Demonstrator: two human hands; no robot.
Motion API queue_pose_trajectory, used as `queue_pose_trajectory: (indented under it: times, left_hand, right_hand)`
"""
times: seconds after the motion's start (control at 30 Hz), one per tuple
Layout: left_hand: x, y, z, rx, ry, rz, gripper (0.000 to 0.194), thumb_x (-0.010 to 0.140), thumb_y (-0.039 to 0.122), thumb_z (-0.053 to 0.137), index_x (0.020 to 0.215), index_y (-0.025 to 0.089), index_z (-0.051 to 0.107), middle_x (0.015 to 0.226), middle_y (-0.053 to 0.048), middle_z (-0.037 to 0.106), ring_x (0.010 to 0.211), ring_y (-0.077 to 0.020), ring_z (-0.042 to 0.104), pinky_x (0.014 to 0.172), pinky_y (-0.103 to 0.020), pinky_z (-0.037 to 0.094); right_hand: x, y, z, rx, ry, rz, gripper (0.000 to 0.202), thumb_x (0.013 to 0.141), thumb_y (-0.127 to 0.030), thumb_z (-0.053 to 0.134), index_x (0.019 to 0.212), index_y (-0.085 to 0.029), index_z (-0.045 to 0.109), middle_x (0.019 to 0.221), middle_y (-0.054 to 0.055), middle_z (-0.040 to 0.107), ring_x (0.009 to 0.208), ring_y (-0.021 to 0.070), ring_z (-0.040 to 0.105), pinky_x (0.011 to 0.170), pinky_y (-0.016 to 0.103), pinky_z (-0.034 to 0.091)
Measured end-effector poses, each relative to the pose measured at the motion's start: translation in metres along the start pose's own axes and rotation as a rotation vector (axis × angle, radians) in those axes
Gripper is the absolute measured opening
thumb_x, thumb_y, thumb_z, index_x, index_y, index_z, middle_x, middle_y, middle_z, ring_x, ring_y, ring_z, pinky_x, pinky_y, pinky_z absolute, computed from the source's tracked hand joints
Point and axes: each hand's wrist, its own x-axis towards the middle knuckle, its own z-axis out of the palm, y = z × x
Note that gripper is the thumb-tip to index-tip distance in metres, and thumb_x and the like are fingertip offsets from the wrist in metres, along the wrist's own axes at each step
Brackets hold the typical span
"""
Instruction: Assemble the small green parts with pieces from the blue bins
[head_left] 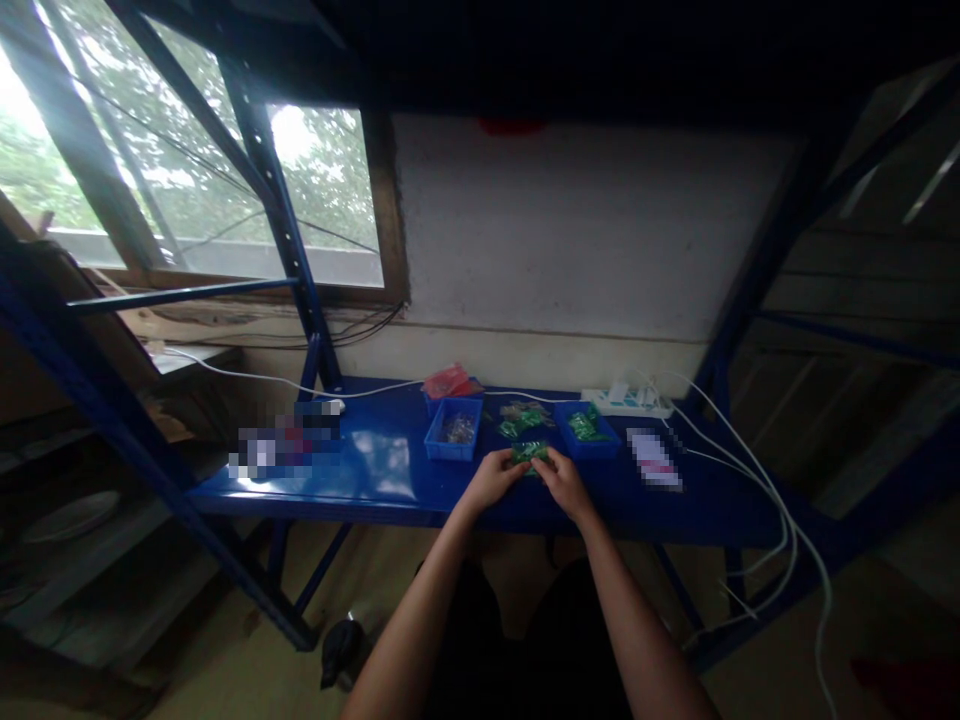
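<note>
Both my hands meet over the front of a blue metal table (pixel 375 505). Between them is a small shiny green packet (pixel 531 452), with my left hand (pixel 495 478) pinching its left side and my right hand (pixel 561 480) its right. What the packet contains is too small to tell. Just beyond lies a loose pile of green packets (pixel 525 420). To the right, a blue bin (pixel 611 443) holds more green packets (pixel 585 424). On the left stands another blue bin (pixel 450 450) with small metallic-looking pieces (pixel 457 428) in it.
Behind the left bin, a red plastic bag (pixel 448 381) rests on another bin. A white power strip (pixel 628 402) lies along the back, its white cables (pixel 795 530) hanging over the right side. Blurred-out items (pixel 281 445) sit at both sides. Blue rack posts (pixel 277 200) frame the table.
</note>
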Motion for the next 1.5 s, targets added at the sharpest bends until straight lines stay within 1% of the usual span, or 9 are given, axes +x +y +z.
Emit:
queue_pose_trajectory:
  times: [0.13,0.3,0.47,0.7,0.8,0.97,1.23,1.4,1.5]
  left_hand:
    - [-0.001,0.0021,-0.0002,0.014,0.011,-0.019,0.034,0.078,0.045,0.058,0.071,0.011,0.059,0.058,0.003,0.048,0.053,-0.0088,0.036,0.052,-0.022,0.027]
    - [-0.001,0.0026,-0.0004,-0.002,0.015,-0.018,0.034,0.078,0.044,0.058,0.076,0.01,0.061,0.061,0.002,0.051,0.055,-0.0091,0.039,0.053,-0.022,0.03]
    - [-0.0016,0.0043,-0.0009,-0.023,0.009,-0.022,0.036,0.077,0.046,0.059,0.077,0.01,0.061,0.061,0.002,0.052,0.055,-0.0092,0.04,0.051,-0.021,0.03]
    - [-0.0032,0.0086,-0.0015,-0.068,0.051,-0.061,0.036,0.075,0.048,0.06,0.071,0.012,0.057,0.055,0.004,0.047,0.05,-0.0075,0.036,0.048,-0.021,0.026]
    - [-0.0032,0.0093,-0.0012,-0.084,0.065,-0.045,0.036,0.075,0.048,0.06,0.071,0.013,0.056,0.056,0.004,0.048,0.051,-0.0083,0.039,0.049,-0.021,0.028]
    - [-0.0027,0.0089,-0.001,-0.1,0.086,-0.026,0.032,0.076,0.044,0.06,0.07,0.013,0.054,0.057,0.004,0.049,0.053,-0.0091,0.041,0.05,-0.021,0.03]
    - [-0.0026,0.0073,-0.0022,-0.108,0.077,-0.046,0.02,0.077,0.032,0.054,0.071,0.013,0.057,0.059,0.002,0.053,0.054,-0.0101,0.045,0.052,-0.021,0.032]
    - [-0.0003,0.0058,-0.0018,-0.149,0.087,-0.028,0.019,0.075,0.032,0.056,0.071,0.014,0.055,0.059,0.002,0.053,0.054,-0.0097,0.045,0.052,-0.021,0.032]
    - [0.0006,0.0048,-0.0018,-0.157,0.09,-0.016,0.02,0.075,0.034,0.056,0.073,0.014,0.056,0.058,0.003,0.052,0.054,-0.0095,0.044,0.052,-0.021,0.03]
  right_hand:
    - [-0.0002,-0.0007,0.0007,0.005,0.004,-0.001,0.024,0.077,-0.042,0.055,0.067,-0.022,0.048,0.06,-0.003,0.051,0.058,0.0145,0.049,0.054,0.026,0.04]
    - [-0.0004,0.0002,0.0016,-0.007,0.019,-0.017,0.025,0.077,-0.041,0.054,0.064,-0.022,0.045,0.058,-0.003,0.047,0.055,0.0127,0.045,0.051,0.023,0.037]
    - [-0.0004,-0.0008,0.0014,-0.006,0.024,-0.055,0.024,0.077,-0.041,0.054,0.065,-0.021,0.046,0.059,-0.003,0.048,0.057,0.0128,0.045,0.05,0.022,0.037]
    - [0.0005,-0.0023,0.002,0.043,0.028,-0.049,0.026,0.075,-0.043,0.057,0.064,-0.021,0.046,0.058,-0.004,0.049,0.055,0.0125,0.045,0.049,0.022,0.037]
    - [0.0009,-0.0005,0.0022,0.034,0.038,-0.054,0.027,0.075,-0.044,0.057,0.064,-0.021,0.048,0.058,-0.003,0.049,0.055,0.0125,0.046,0.048,0.022,0.037]
    - [0.0005,0.0001,0.0018,0.03,0.02,-0.053,0.024,0.076,-0.043,0.057,0.07,-0.02,0.055,0.059,-0.003,0.053,0.056,0.0131,0.048,0.05,0.023,0.038]
    - [0.0,-0.0004,0.0012,0.019,0.023,-0.045,0.023,0.075,-0.042,0.058,0.066,-0.02,0.055,0.058,-0.003,0.054,0.058,0.0151,0.051,0.055,0.026,0.04]
    - [-0.0001,-0.0019,0.0009,0.033,0.031,-0.027,0.023,0.075,-0.042,0.058,0.068,-0.02,0.056,0.06,-0.002,0.055,0.059,0.0153,0.052,0.057,0.026,0.04]
    - [-0.0003,-0.0023,0.0009,0.045,0.032,-0.02,0.022,0.075,-0.042,0.057,0.072,-0.019,0.057,0.062,-0.001,0.056,0.059,0.0151,0.052,0.055,0.025,0.04]
